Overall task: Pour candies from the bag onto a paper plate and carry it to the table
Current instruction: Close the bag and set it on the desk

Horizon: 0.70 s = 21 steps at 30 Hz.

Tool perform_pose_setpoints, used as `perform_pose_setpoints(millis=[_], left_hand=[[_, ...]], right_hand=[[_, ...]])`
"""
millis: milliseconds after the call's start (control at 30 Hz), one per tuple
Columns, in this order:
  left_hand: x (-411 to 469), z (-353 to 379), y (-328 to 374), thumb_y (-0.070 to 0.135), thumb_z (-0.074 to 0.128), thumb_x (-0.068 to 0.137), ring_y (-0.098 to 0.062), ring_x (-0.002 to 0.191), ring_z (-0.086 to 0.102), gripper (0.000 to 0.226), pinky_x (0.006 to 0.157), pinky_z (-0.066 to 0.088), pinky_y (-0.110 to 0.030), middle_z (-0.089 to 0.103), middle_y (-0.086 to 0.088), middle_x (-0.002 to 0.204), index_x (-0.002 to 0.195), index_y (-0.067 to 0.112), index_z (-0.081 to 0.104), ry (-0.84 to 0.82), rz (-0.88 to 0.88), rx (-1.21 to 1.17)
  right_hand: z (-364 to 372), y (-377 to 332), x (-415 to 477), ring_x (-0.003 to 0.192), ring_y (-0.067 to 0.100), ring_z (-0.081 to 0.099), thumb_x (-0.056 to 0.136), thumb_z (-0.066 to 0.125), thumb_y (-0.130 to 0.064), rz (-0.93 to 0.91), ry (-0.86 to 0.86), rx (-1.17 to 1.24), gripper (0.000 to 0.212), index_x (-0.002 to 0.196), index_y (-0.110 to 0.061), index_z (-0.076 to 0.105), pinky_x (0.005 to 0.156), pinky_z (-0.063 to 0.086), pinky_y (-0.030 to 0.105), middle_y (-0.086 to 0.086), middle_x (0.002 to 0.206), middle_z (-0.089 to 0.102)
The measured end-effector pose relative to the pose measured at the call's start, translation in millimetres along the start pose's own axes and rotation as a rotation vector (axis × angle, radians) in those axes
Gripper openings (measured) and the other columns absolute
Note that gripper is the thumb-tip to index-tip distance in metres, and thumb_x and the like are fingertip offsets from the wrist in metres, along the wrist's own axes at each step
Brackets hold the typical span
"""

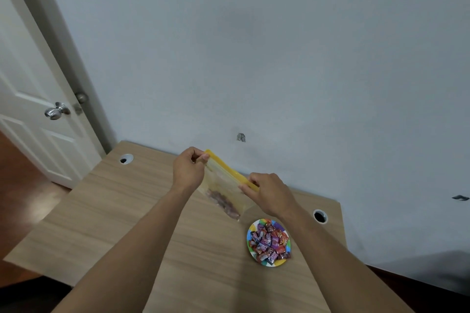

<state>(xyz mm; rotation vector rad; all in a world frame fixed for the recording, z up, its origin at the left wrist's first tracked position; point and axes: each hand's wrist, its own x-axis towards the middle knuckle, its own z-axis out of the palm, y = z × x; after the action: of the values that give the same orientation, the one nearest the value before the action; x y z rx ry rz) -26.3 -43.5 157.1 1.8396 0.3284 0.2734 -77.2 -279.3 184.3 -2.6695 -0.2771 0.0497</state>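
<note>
I hold a clear zip bag (223, 187) with a yellow seal strip upright above the wooden desk (122, 211). My left hand (188, 169) pinches the strip's left end, my right hand (269, 193) pinches its right end. A few candies lie in the bag's bottom. Below my right wrist, a colourful paper plate (254, 254) sits on the desk, heaped with wrapped candies (270, 242) in purple and red wrappers.
The desk stands against a pale wall and has two round cable holes, one at the far left (126, 159), one at the right (320, 216). A white door with a metal knob (56, 110) is at the left. Dark wooden floor surrounds the desk.
</note>
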Motion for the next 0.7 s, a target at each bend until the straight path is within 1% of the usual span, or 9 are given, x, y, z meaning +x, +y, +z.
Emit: perform_pose_setpoints(millis=[67, 100, 200, 333, 467, 567, 633, 700], left_hand=[[5, -1, -6, 0.016, 0.072, 0.099, -0.015, 0.069, 0.056, 0.017, 0.064, 0.047, -0.026, 0.066, -0.002, 0.077, 0.090, 0.002, 0.072, 0.004, -0.038, -0.023], [6, -2, -10, 0.016, 0.072, 0.099, -0.015, 0.069, 0.056, 0.017, 0.066, 0.047, -0.028, 0.066, -0.001, 0.076, 0.090, 0.002, 0.072, 0.008, -0.058, -0.032], [11, -6, -20, 0.018, 0.074, 0.098, -0.012, 0.068, 0.057, 0.016, 0.072, 0.047, -0.028, 0.067, 0.000, 0.077, 0.090, 0.003, 0.073, 0.034, -0.104, -0.049], [15, -13, -29, 0.018, 0.073, 0.098, -0.012, 0.067, 0.056, 0.018, 0.067, 0.047, -0.027, 0.066, -0.001, 0.079, 0.094, 0.001, 0.075, 0.047, -0.130, -0.034], [15, -19, -39, 0.017, 0.074, 0.098, -0.014, 0.073, 0.060, 0.016, 0.077, 0.048, -0.028, 0.071, -0.004, 0.086, 0.098, 0.002, 0.077, 0.053, -0.157, -0.041], [14, -22, -48, 0.018, 0.073, 0.098, -0.017, 0.078, 0.062, 0.013, 0.079, 0.048, -0.029, 0.073, -0.005, 0.089, 0.097, 0.006, 0.077, 0.043, -0.174, -0.033], [13, -26, -53, 0.019, 0.073, 0.098, -0.016, 0.077, 0.062, 0.012, 0.077, 0.047, -0.029, 0.073, -0.005, 0.089, 0.095, 0.008, 0.076, 0.030, -0.181, -0.028], [12, -32, -62, 0.020, 0.073, 0.099, -0.016, 0.078, 0.061, 0.015, 0.072, 0.047, -0.028, 0.074, -0.006, 0.090, 0.097, 0.006, 0.076, 0.016, -0.198, -0.021]], right_hand=[[1, -1, -1, 0.067, 0.021, 0.062, 0.098, 0.060, -0.061, -0.018, -0.008, -0.020, 0.044, 0.079, -0.022, 0.064, 0.063, 0.053, 0.046, -0.001, 0.070, 0.066], [0, -2, -1, 0.068, 0.020, 0.062, 0.099, 0.060, -0.060, -0.025, -0.016, -0.029, 0.042, 0.081, -0.023, 0.066, 0.063, 0.053, 0.045, -0.002, 0.071, 0.067], [1, -4, 0, 0.072, 0.019, 0.063, 0.099, 0.058, -0.061, -0.033, -0.038, -0.056, 0.042, 0.087, -0.024, 0.070, 0.065, 0.053, 0.043, -0.003, 0.076, 0.069], [3, -5, -1, 0.074, 0.019, 0.066, 0.102, 0.055, -0.058, -0.086, -0.069, -0.103, 0.042, 0.089, -0.022, 0.071, 0.067, 0.054, 0.042, -0.003, 0.080, 0.072], [5, -6, 1, 0.073, 0.019, 0.068, 0.105, 0.051, -0.058, -0.124, -0.090, -0.188, 0.045, 0.090, -0.020, 0.070, 0.069, 0.058, 0.042, -0.001, 0.082, 0.074], [12, -4, 6, 0.080, 0.024, 0.071, 0.105, 0.046, -0.062, -0.149, -0.110, -0.262, 0.049, 0.092, -0.022, 0.071, 0.074, 0.061, 0.046, 0.001, 0.087, 0.076], [17, -2, 9, 0.088, 0.029, 0.072, 0.105, 0.044, -0.064, -0.158, -0.125, -0.296, 0.051, 0.098, -0.020, 0.071, 0.076, 0.060, 0.045, 0.006, 0.094, 0.077], [25, 0, 12, 0.093, 0.032, 0.073, 0.104, 0.044, -0.066, -0.158, -0.143, -0.316, 0.053, 0.104, -0.020, 0.070, 0.076, 0.059, 0.044, 0.007, 0.098, 0.078]])
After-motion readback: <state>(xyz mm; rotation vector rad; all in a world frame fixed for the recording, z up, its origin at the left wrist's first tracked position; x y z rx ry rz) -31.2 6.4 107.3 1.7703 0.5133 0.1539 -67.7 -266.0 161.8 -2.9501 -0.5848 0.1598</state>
